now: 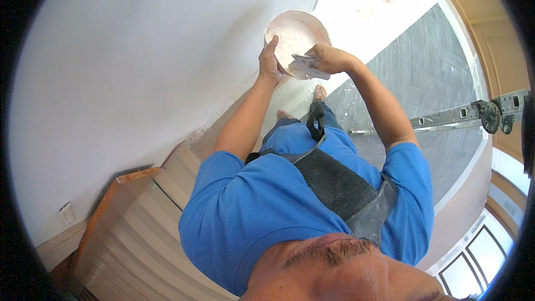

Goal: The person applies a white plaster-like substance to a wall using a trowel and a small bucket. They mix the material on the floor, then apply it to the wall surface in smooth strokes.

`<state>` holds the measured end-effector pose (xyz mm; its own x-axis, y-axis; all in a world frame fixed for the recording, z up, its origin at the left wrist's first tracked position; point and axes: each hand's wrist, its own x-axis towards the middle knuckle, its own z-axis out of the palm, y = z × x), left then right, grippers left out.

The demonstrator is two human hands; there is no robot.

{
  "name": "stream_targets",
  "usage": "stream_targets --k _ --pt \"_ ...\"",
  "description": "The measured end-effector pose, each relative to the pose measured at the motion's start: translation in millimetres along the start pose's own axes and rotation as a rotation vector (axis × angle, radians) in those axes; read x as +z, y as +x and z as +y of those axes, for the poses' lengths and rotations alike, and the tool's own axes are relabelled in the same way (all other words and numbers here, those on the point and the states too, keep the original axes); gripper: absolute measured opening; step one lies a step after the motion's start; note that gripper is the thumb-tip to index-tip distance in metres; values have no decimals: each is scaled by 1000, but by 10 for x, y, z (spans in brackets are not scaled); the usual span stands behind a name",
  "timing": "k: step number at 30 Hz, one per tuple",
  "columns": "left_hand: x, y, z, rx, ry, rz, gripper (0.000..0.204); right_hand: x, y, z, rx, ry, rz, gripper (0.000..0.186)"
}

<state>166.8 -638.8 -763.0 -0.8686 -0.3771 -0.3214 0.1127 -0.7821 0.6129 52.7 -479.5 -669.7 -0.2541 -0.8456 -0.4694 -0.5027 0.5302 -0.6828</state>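
White bucket (301, 29): left hand (270, 66) clasps its side, thumb uppermost, other fingers mostly hidden; right hand (330, 59) curls closed round a scraper (306, 68) (well smeared).

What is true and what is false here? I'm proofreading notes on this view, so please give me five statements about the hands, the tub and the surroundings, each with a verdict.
1. The left hand holds the round tub. True.
2. The right hand is empty. False: the right hand holds a flat-bladed tool.
3. The person's short-sleeved shirt is blue. True.
4. The person wears heavy boots. False: the feet in view are bare.
5. The broad pale wall is on the person's left. True.
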Motion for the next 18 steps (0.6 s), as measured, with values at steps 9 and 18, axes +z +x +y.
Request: stream_targets --k 9,18 --pt "20 29 -139 -41 74 188 71 139 222 622 129 525 42 31" --pt "-226 -69 -20 -47 70 295 72 256 392 1527 -315 1817 281 41"
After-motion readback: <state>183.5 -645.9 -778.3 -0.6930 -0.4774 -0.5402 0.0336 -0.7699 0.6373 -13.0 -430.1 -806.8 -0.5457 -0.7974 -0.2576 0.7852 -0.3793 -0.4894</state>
